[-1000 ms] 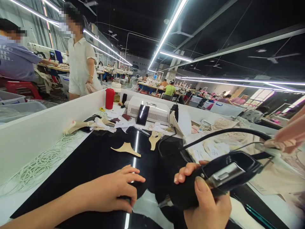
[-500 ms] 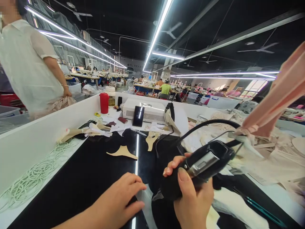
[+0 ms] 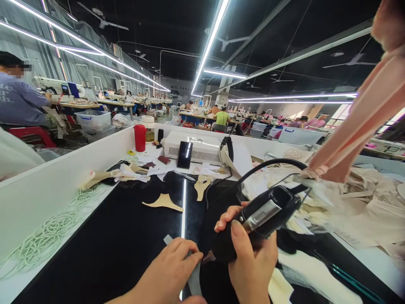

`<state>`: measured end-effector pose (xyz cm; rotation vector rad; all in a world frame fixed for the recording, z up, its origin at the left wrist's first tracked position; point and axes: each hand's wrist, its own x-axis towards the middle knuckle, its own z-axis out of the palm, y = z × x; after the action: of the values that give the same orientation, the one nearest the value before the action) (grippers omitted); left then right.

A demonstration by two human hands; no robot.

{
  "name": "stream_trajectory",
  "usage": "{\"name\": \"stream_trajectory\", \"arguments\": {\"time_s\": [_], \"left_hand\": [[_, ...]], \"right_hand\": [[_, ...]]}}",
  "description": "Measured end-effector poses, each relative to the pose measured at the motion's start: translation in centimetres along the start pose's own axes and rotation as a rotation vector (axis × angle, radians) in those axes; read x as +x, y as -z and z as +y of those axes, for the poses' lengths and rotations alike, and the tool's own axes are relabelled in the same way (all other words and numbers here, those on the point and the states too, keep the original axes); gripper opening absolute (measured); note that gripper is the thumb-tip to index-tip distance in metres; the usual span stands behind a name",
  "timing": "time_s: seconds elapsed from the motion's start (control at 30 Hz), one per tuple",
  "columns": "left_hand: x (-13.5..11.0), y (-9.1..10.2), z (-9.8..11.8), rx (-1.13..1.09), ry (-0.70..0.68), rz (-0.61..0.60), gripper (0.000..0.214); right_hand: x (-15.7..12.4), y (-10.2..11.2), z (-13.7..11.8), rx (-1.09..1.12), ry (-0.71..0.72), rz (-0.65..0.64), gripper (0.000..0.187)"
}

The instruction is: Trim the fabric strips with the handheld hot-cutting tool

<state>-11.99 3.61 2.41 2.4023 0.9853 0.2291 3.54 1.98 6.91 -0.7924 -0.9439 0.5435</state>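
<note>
A: What differs from half a second ago?
B: Our left hand (image 3: 172, 268) sits closer to the tip of the black corded hand tool (image 3: 262, 213); a grey strip (image 3: 195, 282) now projects past its knuckles.
A: Hand status?
B: Our right hand (image 3: 253, 264) grips the tool, tip just beside our left fingertips, toward the desk's (image 3: 47, 185) near edge. Left fingers bend over the strip; we cannot tell whether they pinch.
A: Containers?
B: Far-left corner: red tumbler (image 3: 139, 138), contents hidden; white-topped jar (image 3: 149, 134), amber contents.

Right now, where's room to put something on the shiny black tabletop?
Bare tabletop stretches between the curved beige cutout and tangled mint cord. Crowded: front middle, around the left hand; right, with heaped pale fabric; back, around the white slotted box.
</note>
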Motion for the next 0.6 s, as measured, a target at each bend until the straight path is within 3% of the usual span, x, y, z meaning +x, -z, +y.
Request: {"name": "stream_trajectory", "arguments": {"time_s": [0.17,0.4,0.6], "left_hand": [[-0.2,0.1,-1.2,-0.009,-0.078,0.011,0.069],[-0.9,3.2,0.5,-0.09,-0.035,-0.113,0.072],[-0.8,3.4,0.9,-0.088,-0.027,-0.128,0.067]], "right_hand": [[-0.3,-0.6,-0.4,0.013,-0.062,0.046,0.026],[-0.7,0.0,0.6,-0.048,0.001,-0.043,0.024],[-1.1,0.2,0.8,-0.051,-0.001,-0.044,0.024]]}}
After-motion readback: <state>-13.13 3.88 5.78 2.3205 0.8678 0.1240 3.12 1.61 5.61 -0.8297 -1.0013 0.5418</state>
